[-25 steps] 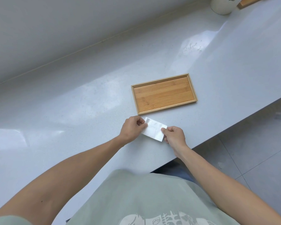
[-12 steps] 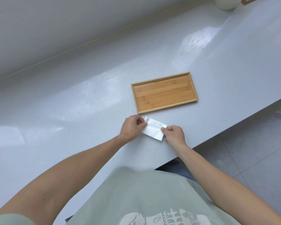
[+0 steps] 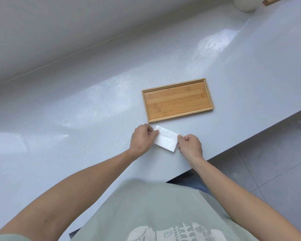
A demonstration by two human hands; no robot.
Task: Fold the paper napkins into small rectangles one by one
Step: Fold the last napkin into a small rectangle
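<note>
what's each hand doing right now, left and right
Left hand: closed, pinching the left end of the folded napkin.
Right hand: closed, pinching the napkin's right end.

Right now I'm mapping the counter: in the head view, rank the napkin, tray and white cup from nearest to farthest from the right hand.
1. Napkin, pinched at right hand.
2. Tray, just beyond.
3. White cup, far corner.

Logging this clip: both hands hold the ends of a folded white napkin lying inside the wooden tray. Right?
Not quite. In the head view the napkin lies on the countertop, in front of the wooden tray; the left hand and right hand do hold its ends.
</note>
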